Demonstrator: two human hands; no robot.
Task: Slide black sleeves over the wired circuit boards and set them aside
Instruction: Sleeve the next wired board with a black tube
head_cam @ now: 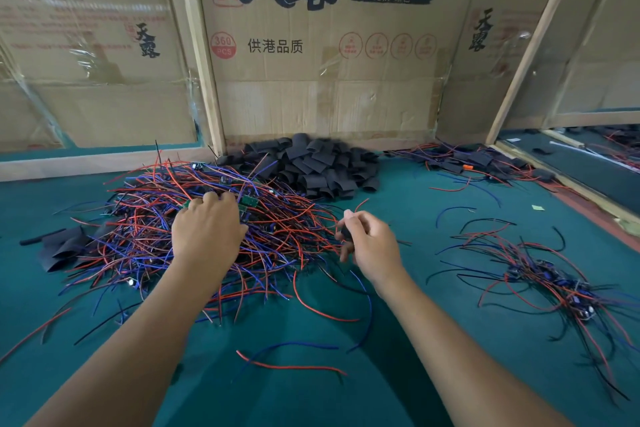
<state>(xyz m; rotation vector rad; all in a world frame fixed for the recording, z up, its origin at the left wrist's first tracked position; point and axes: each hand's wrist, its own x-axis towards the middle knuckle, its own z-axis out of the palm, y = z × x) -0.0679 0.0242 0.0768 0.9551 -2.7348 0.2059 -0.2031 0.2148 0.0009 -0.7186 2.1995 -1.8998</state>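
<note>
A board should be singled out of the wire heap (214, 225) and its leads freed before the sleeve is slid on. The left hand (207, 229) lies on the heap, fingers curled into the wires by a green board (247, 204). A black sleeve (346, 232) is pinched in the right hand (367, 243). Spare sleeves (311, 167) are piled behind, sleeved boards (478, 160) far right. "天露", "鲜鸡蛋", "供港品质" and "360 PCS" can be read on the cartons (311, 45).

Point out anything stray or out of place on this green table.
A few loose wires lie alone on the green table, apart from the big wire pile. A few black sleeves sit left of that pile, far from the main sleeve heap. Nothing looks damaged.
</note>
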